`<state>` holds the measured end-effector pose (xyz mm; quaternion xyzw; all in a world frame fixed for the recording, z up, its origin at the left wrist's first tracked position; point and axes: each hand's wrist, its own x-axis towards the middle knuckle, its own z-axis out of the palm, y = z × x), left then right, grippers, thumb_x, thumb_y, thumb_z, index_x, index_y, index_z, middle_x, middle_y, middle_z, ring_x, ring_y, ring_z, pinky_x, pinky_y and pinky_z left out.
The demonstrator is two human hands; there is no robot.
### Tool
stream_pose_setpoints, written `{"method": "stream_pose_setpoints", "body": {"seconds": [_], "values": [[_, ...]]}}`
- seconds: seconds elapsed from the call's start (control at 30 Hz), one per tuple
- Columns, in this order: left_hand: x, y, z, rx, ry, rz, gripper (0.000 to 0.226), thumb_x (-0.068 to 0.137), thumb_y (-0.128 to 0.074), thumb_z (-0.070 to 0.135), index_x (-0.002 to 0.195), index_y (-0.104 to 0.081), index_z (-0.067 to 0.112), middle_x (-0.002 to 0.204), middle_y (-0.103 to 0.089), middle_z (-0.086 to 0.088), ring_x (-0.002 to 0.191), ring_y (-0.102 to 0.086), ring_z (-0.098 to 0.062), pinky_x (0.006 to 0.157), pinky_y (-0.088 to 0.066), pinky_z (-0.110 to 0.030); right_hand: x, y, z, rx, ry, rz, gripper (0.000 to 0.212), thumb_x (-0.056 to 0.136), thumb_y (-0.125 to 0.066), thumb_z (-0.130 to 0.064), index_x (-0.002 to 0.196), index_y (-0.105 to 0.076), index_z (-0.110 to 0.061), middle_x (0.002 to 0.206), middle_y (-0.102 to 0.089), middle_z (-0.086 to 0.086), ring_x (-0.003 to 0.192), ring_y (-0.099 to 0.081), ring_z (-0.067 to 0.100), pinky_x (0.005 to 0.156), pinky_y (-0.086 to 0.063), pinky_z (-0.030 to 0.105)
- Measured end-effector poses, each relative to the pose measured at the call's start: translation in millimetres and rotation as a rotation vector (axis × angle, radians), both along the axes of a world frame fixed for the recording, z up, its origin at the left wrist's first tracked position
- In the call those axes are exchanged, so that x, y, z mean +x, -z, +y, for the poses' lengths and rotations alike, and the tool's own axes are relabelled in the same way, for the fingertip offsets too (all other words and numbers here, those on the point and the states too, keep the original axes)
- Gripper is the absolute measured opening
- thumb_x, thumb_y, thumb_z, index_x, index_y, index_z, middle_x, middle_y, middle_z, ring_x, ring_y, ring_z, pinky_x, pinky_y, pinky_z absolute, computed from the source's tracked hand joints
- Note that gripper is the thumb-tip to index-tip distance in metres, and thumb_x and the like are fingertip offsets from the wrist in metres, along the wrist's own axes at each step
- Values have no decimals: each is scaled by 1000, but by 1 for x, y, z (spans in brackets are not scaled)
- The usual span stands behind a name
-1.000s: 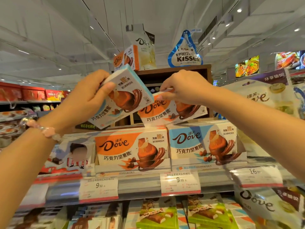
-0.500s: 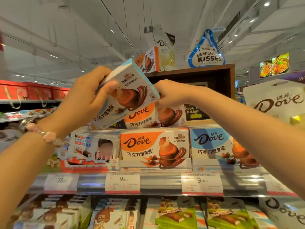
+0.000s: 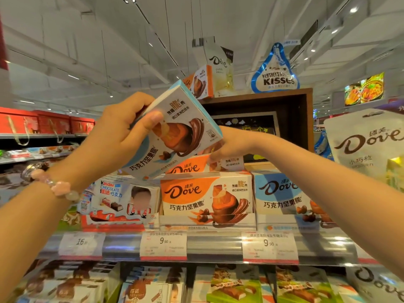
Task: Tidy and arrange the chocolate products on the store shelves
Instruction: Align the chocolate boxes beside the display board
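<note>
Chocolate products are ranged along the top shelf (image 3: 218,243), and two are in hand. Nearest the camera, a blue-edged Dove box (image 3: 175,130) is held tilted above the shelf by the left hand (image 3: 113,138), the thumb pressed across its printed face and the fingers curled round its back edge. Just behind and below it, an orange Dove box (image 3: 196,166) is lying flat on top of the orange display carton (image 3: 206,197); it is touched at its right end by the right hand (image 3: 231,145), whose fingertips are partly hidden by the raised box, so it cannot be told whether a pinch or a push is applied. A blue display carton (image 3: 282,193) stands just beside the orange one on the right, and a Kinder pack (image 3: 122,197) on the left. Further back, a wooden display frame (image 3: 295,119) carries more Dove packs and a Hershey's Kisses sign (image 3: 275,77).

Risk noted: the flat box could be pushed off the back of the carton if it is pressed too far. The raised box is judged liable to be placed on the orange stack in error, since the printed faces are nearly alike.
</note>
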<state>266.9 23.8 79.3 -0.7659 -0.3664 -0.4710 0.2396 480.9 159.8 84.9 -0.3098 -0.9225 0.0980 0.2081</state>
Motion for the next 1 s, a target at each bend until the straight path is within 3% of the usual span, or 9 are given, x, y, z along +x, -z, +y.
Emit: {"method": "stream_pose_setpoints", "body": {"seconds": [0.13,0.27,0.4,0.5,0.57,0.73,0.8,0.87,1.0], "values": [[6,1,1,-27,25,4,32,95,-40,37,108,-56,14,89,-61,16,83,-57,14,65,-42,-3,4,17,7,-48,-7,4,27,84,-66,-8,110,-61,-14,94,-63,-15,74,-58,-19,65,-44,0],[11,-1,2,-55,24,-4,29,90,-38,40,104,-55,20,88,-62,16,85,-60,5,63,-44,-6,5,23,7,-40,-1,20,25,87,-60,-7,111,-65,-10,99,-67,-5,84,-62,-1,67,-43,-1],[13,-1,3,-62,12,-5,30,89,-37,43,103,-54,22,89,-63,12,86,-60,-1,63,-44,-14,7,29,3,-11,-31,20,26,91,-51,-4,103,-69,-17,115,-64,4,87,-59,4,68,-48,9],[15,-1,6,-88,20,-4,31,89,-37,43,102,-56,22,87,-63,11,84,-61,-3,64,-44,-17,10,33,1,-18,0,3,30,93,-48,-3,109,-69,-18,119,-64,5,96,-59,14,84,-49,30],[16,-2,9,-110,26,3,31,89,-39,43,99,-59,23,87,-64,12,84,-62,-2,63,-44,-11,14,31,-3,-33,-1,14,29,95,-48,-6,116,-66,-11,120,-64,6,105,-59,17,93,-47,33],[26,-5,17,-183,54,22,34,88,-42,45,101,-67,25,85,-69,14,80,-62,3,60,-46,-10,39,1,-33,-192,-113,442,44,102,-29,-35,120,-59,-9,120,-63,13,108,-61,23,99,-45,34],[34,-7,21,-211,64,33,39,85,-41,47,102,-68,25,82,-69,15,77,-63,4,58,-48,-14,48,-10,-49,-284,-223,549,42,98,-37,-40,124,-53,-11,114,-61,12,98,-62,20,87,-50,30],[43,-10,26,-204,78,69,43,85,-40,48,102,-69,21,79,-68,15,74,-63,3,58,-48,-18,53,-15,-62,-184,-231,488,43,89,-57,-28,128,-48,-14,110,-63,5,95,-64,11,78,-53,23],[61,-15,36,-221,102,102,40,83,-40,51,96,-67,25,79,-68,13,74,-62,-1,55,-48,-26,63,-15,-74,-10,-135,415,56,82,-67,-2,131,-44,-13,115,-64,2,101,-65,7,79,-55,24]]}}
